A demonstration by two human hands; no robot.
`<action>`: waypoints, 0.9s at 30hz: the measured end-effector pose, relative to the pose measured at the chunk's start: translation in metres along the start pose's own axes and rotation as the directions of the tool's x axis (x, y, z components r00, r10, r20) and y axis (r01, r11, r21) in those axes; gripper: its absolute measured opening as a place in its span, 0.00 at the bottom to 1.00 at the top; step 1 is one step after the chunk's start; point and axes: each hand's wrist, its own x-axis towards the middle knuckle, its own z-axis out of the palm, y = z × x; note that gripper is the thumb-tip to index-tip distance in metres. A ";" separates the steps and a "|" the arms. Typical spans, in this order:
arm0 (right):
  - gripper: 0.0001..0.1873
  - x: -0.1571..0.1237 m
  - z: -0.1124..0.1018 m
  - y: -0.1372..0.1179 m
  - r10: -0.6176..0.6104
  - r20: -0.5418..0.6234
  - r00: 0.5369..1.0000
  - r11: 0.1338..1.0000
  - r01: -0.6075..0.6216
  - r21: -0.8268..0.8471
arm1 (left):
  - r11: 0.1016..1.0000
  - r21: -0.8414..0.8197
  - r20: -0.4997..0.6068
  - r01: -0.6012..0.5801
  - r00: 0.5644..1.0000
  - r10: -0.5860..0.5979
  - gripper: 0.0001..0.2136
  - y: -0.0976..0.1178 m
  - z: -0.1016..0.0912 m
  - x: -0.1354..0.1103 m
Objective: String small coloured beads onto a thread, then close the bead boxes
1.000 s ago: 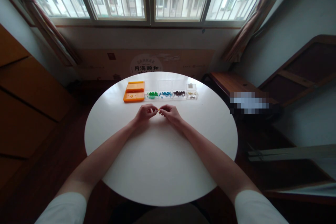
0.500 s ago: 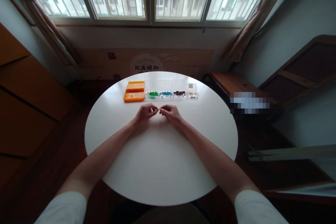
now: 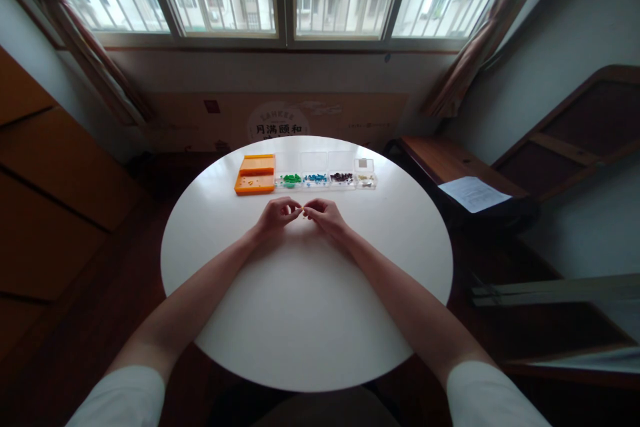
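Note:
My left hand (image 3: 279,213) and my right hand (image 3: 321,212) meet fingertip to fingertip just above the table, both closed in a pinch. Between the fingertips is a tiny yellow piece (image 3: 303,209), mostly covered, so its kind does not show. Beyond my left hand stands an orange box (image 3: 255,191) with its lid up and a few small yellow pieces inside. To its right, a row of clear lidded boxes holds green pieces (image 3: 291,179), blue pieces (image 3: 315,179), dark pieces (image 3: 341,177) and a few pale pieces (image 3: 367,177).
The round white table (image 3: 305,320) carries the boxes near its far edge. At the right, a sheet of paper (image 3: 474,194) lies on a wooden bench (image 3: 445,152). A printed carton panel (image 3: 180,117) stands below the window.

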 end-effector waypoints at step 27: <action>0.13 0.000 0.001 0.000 0.061 -0.015 0.998 0.998 -0.061 -0.005 | 0.822 -0.101 -0.649 0.561 0.589 -0.481 0.14 -0.078 -0.071 0.009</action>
